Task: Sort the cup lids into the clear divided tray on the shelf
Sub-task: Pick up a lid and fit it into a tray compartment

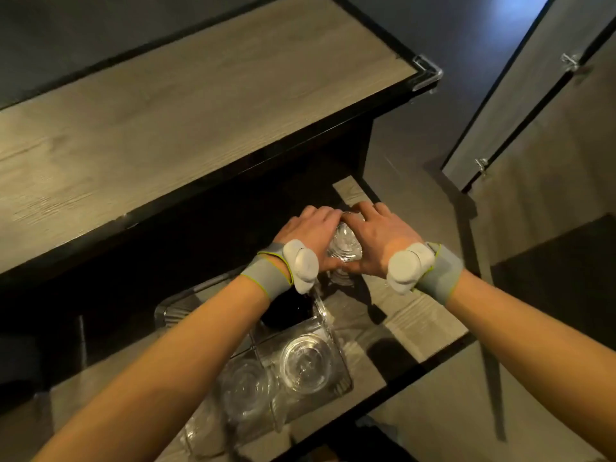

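Note:
A stack of clear plastic cup lids [345, 246] is held between my left hand [308, 233] and my right hand [376, 238], above the far end of the lower shelf. Both hands press on its sides with fingers curled over the top. Below my forearms lies the clear divided tray [345, 371] on the shelf. One compartment holds clear lids [306, 363]; another beside it holds more clear lids [246, 390]. A dark round shape [286, 315] sits in a far compartment, partly hidden by my left wrist.
The wooden lower shelf [420, 315] carries the tray, with the black-edged upper shelf [166, 128] overhanging it at the left and back. Grey panel doors [533, 128] with metal hinges stand at the right. The floor lies below the shelf's front edge.

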The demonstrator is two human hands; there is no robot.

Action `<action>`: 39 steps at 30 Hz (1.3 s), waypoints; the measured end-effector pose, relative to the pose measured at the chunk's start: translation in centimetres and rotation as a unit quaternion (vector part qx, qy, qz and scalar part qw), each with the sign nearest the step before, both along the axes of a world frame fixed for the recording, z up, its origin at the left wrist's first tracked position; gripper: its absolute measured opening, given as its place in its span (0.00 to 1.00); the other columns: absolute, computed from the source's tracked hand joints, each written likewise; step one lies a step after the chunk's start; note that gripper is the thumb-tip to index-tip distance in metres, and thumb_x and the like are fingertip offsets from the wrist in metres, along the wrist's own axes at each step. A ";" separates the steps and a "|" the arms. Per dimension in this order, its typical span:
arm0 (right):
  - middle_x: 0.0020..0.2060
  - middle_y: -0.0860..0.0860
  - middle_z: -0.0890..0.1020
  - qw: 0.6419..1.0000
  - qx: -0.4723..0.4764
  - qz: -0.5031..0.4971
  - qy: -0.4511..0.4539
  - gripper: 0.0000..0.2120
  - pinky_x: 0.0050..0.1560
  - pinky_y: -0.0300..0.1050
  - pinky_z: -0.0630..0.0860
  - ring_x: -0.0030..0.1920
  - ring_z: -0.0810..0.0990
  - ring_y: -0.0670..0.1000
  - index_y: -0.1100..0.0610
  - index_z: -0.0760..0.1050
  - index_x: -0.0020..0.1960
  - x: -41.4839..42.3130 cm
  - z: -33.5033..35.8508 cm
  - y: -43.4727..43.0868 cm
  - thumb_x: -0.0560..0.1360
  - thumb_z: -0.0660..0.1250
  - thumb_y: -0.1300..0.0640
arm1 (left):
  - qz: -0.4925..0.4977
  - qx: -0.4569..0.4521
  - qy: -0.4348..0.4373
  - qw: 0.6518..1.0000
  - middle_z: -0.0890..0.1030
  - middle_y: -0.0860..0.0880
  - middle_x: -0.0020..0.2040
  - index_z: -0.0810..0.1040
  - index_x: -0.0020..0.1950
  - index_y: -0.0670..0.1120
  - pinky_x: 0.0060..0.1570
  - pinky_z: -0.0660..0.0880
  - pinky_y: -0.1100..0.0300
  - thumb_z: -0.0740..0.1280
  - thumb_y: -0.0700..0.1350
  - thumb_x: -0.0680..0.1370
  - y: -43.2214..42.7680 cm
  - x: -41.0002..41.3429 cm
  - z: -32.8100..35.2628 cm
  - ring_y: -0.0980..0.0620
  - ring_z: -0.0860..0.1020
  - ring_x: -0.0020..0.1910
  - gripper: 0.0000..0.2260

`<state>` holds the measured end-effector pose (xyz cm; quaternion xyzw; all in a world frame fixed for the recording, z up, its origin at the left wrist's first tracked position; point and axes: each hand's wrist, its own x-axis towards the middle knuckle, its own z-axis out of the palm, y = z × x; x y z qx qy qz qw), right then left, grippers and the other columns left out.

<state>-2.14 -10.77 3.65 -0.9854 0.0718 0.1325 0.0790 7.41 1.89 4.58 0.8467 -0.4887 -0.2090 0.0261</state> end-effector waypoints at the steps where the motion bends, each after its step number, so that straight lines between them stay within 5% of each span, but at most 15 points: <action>1: 0.65 0.56 0.70 1.000 -0.003 0.013 -0.008 0.44 0.61 0.49 0.70 0.62 0.70 0.58 0.53 0.61 0.74 -0.3 0.7 0.9 0.66 0.68 0.31 | 0.000 0.000 0.001 1.000 0.66 0.47 0.72 0.60 0.74 0.45 0.67 0.68 0.46 0.73 0.56 0.69 1.1 -0.3 0.8 0.45 0.65 0.70 0.39; 9: 0.69 0.56 0.65 0.996 0.000 0.094 0.004 0.45 0.62 0.53 0.73 0.67 0.66 0.58 0.51 0.57 0.75 -1.4 4.0 10.4 0.67 0.68 0.32 | 0.046 -0.022 0.015 0.999 0.65 0.47 0.72 0.59 0.75 0.46 0.70 0.65 0.47 0.72 0.59 0.70 12.9 -3.0 2.8 0.47 0.63 0.70 0.40; 14: 0.70 0.54 0.64 0.988 0.072 0.136 0.029 0.38 0.65 0.51 0.72 0.69 0.65 0.56 0.50 0.63 0.70 -2.8 4.1 14.8 0.68 0.67 0.32 | 0.066 -0.039 0.025 0.997 0.67 0.48 0.72 0.61 0.74 0.45 0.70 0.61 0.57 0.68 0.55 0.74 19.5 -3.0 3.5 0.49 0.63 0.71 0.33; 22: 0.70 0.54 0.63 0.959 0.091 0.234 0.133 0.39 0.63 0.56 0.73 0.68 0.65 0.58 0.51 0.61 0.72 -4.2 2.5 22.6 0.69 0.72 0.39 | 0.159 0.044 -0.002 0.986 0.65 0.47 0.72 0.64 0.71 0.45 0.66 0.68 0.46 0.63 0.47 0.75 25.2 -0.7 1.6 0.44 0.64 0.69 0.25; 27: 0.67 0.56 0.61 0.960 0.039 0.247 0.125 0.34 0.54 0.56 0.79 0.63 0.70 0.61 0.56 0.65 0.68 -3.6 0.9 24.6 0.69 0.74 0.44 | 0.166 0.056 0.016 0.984 0.66 0.47 0.72 0.64 0.71 0.44 0.65 0.68 0.46 0.62 0.46 0.76 25.5 -0.9 0.3 0.45 0.64 0.70 0.23; 33: 0.65 0.58 0.64 0.955 0.028 0.272 0.114 0.28 0.48 0.54 0.78 0.60 0.71 0.62 0.59 0.66 0.66 -4.7 -0.4 24.6 0.72 0.71 0.48 | 0.168 0.028 0.025 0.985 0.66 0.48 0.71 0.65 0.71 0.46 0.66 0.68 0.47 0.62 0.46 0.77 25.8 -0.8 -0.2 0.46 0.63 0.70 0.23; 39: 0.68 0.61 0.66 0.957 0.036 0.185 0.220 0.21 0.60 0.56 0.71 0.65 0.69 0.65 0.59 0.63 0.72 -3.2 -4.0 26.3 0.81 0.57 0.53 | 0.163 0.029 0.024 0.986 0.67 0.48 0.71 0.65 0.71 0.46 0.67 0.68 0.47 0.62 0.46 0.77 25.6 -0.5 0.0 0.46 0.64 0.70 0.22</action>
